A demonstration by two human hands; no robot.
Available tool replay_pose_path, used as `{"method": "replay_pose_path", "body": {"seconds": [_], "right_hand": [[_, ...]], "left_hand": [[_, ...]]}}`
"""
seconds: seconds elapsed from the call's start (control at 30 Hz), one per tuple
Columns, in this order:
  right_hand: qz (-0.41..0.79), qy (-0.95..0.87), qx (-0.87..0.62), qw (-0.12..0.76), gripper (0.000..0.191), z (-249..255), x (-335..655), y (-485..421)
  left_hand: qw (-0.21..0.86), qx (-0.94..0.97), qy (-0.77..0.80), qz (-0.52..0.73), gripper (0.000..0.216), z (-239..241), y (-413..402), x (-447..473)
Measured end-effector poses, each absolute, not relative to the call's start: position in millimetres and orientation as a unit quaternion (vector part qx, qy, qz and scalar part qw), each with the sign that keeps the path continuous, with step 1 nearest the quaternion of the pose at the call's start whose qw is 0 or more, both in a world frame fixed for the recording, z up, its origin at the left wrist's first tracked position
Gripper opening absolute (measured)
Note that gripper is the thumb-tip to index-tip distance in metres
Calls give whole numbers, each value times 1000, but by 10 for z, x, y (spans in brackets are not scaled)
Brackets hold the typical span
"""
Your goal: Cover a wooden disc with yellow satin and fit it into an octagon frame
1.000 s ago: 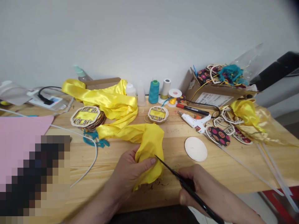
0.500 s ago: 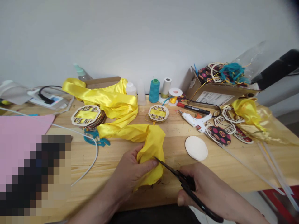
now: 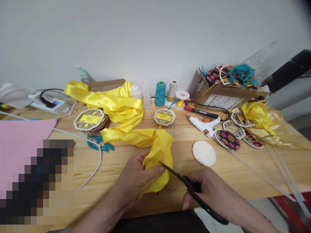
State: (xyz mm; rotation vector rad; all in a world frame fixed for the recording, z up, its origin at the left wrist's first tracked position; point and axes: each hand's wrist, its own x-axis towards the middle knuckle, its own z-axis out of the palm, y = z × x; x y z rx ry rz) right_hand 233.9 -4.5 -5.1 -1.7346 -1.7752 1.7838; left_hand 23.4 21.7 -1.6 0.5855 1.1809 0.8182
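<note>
My left hand (image 3: 138, 173) pinches a strip of yellow satin fabric (image 3: 160, 145), its thumb on top and the other fingers underneath. From there the cloth runs back left over the table towards a bunched heap. In my right hand (image 3: 210, 187) is a pair of black scissors (image 3: 201, 202). Their blades point up and left, with the tips over the fabric beside my left thumb. Whether the blades pass through the cloth I cannot tell. A white oval disc (image 3: 204, 153) lies just beyond my right hand.
Behind the cloth sit a stack of wooden lattice frames (image 3: 89, 120) and a single yellow-backed lattice piece (image 3: 164, 117). A white glue gun (image 3: 202, 124), a marker (image 3: 201, 112) and a teal thread spool (image 3: 160, 94) lie further back. At right stands a cardboard box (image 3: 218, 97) of scraps.
The scissors' handles have shifted slightly up and left with my right hand. The right edge of the yellow fabric bulges out a little more. My left hand keeps its grip.
</note>
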Motion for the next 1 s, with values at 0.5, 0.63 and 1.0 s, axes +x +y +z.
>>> {"method": "replay_pose_path", "body": {"seconds": [0.5,0.63,1.0], "right_hand": [[598,-563,-567,69,16,-20,2308,11],[592,-565,-571,65,16,-45,2313,2],[580,-565,-584,59,19,-68,2328,24]], "left_hand": [[739,227,504,386,13,6,258,56],[713,223,525,408,10,-24,260,31],[772,287,476,308,35,17,220,-163]]}}
